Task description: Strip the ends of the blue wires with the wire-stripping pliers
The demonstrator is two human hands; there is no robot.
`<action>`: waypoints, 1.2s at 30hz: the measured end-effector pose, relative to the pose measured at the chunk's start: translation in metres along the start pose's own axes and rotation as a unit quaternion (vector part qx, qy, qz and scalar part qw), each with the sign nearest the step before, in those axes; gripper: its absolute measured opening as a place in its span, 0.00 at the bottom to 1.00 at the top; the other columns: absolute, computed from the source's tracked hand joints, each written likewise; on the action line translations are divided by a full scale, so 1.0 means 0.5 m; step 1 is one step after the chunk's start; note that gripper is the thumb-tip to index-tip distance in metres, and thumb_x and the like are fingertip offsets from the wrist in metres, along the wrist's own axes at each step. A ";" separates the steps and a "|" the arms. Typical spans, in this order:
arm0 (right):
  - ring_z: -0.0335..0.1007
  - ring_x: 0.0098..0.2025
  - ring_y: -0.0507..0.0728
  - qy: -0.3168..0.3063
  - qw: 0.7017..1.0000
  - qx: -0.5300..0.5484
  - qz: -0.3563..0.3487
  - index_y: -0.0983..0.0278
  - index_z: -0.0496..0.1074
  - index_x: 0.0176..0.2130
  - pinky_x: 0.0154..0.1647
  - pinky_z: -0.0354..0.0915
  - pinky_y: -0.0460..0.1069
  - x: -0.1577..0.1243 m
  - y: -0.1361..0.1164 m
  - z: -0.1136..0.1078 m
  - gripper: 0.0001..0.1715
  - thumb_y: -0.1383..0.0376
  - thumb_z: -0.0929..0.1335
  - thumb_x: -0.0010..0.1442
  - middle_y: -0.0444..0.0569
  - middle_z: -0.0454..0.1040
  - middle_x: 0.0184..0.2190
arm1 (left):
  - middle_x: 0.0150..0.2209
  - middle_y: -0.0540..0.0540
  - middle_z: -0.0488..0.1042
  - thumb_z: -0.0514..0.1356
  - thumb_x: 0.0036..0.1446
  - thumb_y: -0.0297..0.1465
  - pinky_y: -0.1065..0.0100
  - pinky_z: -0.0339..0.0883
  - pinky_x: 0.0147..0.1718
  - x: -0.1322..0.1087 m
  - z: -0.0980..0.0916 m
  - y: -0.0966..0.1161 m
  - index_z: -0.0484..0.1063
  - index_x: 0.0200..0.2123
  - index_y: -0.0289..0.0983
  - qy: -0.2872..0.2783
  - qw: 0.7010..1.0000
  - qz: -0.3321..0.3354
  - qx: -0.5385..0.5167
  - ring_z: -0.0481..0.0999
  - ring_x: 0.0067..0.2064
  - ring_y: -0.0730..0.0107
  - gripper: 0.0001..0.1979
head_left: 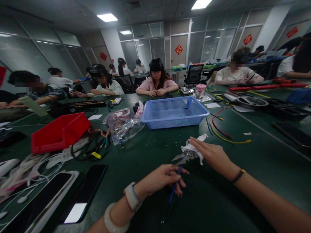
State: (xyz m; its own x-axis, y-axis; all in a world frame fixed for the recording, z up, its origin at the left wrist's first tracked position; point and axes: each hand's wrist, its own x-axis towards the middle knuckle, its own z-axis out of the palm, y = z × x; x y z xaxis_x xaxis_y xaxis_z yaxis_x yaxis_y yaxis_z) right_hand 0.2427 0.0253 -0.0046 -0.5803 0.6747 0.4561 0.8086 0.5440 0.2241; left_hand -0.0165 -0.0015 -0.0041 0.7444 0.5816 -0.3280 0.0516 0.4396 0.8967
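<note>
My left hand (167,178) pinches a blue wire (173,191) between thumb and fingers. The wire's lower end hangs toward the table's near side, and its upper end meets the jaws of the wire strippers. My right hand (213,155) is closed around the handle side of these metal wire strippers (188,156). Crumpled white tissue (202,139) is wrapped about the handles, which are hidden under it and my fingers. The strippers' jaws point left, just above my left hand; whether they are clamped on the wire is hard to make out.
A blue plastic basket (175,123) stands ahead, beside a clear bag of wires (122,124). At left are a red bin (60,132), black cables and phones (85,191). Loose coloured wires (223,131) lie at right. Several people sit around the green table (136,155).
</note>
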 end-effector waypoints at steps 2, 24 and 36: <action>0.75 0.41 0.56 -0.005 1.000 0.002 0.013 0.67 0.60 0.60 0.34 0.72 0.50 0.001 -0.004 0.003 0.39 0.82 0.59 0.50 0.58 0.66 0.58 | 0.34 0.45 0.77 0.59 0.59 0.31 0.70 0.69 0.33 0.002 0.000 -0.003 0.71 0.49 0.33 0.007 1.000 0.007 -0.002 0.77 0.29 0.74 0.15; 0.73 0.39 0.57 0.010 0.999 -0.005 0.052 0.68 0.65 0.52 0.36 0.68 0.50 0.010 -0.051 0.000 0.27 0.79 0.60 0.53 0.56 0.73 0.48 | 0.32 0.45 0.78 0.68 0.47 0.32 0.69 0.71 0.35 0.003 0.027 -0.001 0.79 0.40 0.33 0.083 0.996 0.024 -0.033 0.79 0.31 0.70 0.15; 0.68 0.29 0.53 0.008 0.997 -0.041 0.063 0.65 0.71 0.40 0.31 0.58 0.48 0.014 -0.040 -0.018 0.16 0.77 0.63 0.54 0.48 0.74 0.34 | 0.31 0.44 0.78 0.70 0.46 0.33 0.69 0.71 0.34 0.001 0.028 -0.003 0.79 0.39 0.31 0.060 0.998 0.023 -0.025 0.79 0.30 0.70 0.17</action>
State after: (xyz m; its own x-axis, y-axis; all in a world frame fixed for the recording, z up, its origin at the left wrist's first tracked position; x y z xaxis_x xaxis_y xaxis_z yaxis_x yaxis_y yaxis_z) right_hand 0.2233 0.0143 0.0018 -0.4726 0.7268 0.4984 0.8805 0.4127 0.2331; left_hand -0.0070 -0.0115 -0.0014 0.6606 0.6783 -0.3217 -0.0170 0.4419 0.8969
